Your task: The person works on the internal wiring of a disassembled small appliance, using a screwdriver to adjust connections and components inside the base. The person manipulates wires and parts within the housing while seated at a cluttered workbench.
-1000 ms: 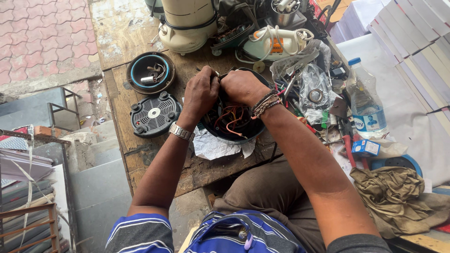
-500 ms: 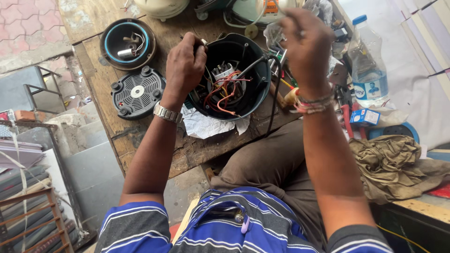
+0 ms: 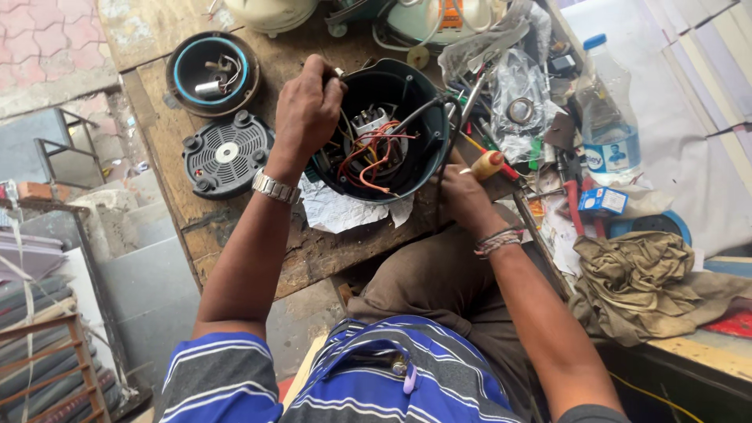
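A dark round appliance housing (image 3: 411, 82) lies open-side up on the wooden workbench (image 3: 196, 219), with red, orange and white wires (image 3: 374, 153) and a small motor part inside. My left hand (image 3: 307, 110) grips its far-left rim; a metal watch sits on that wrist. My right hand (image 3: 462, 196) is at the housing's near-right edge, closed around a screwdriver (image 3: 489, 163) with a cream and red handle. A black cord (image 3: 448, 117) runs past those fingers.
A black vented round cover (image 3: 225, 153) and a round part with a blue ring (image 3: 211, 72) lie left of the housing. Crumpled paper (image 3: 337, 211) sits under it. Tools, plastic bags, a water bottle (image 3: 609, 117), a small blue box (image 3: 603, 200) and an olive cloth (image 3: 642, 274) crowd the right.
My right hand has come down from above the far side of the housing to its near-right edge and now holds the screwdriver. The left hand keeps its grip on the rim.
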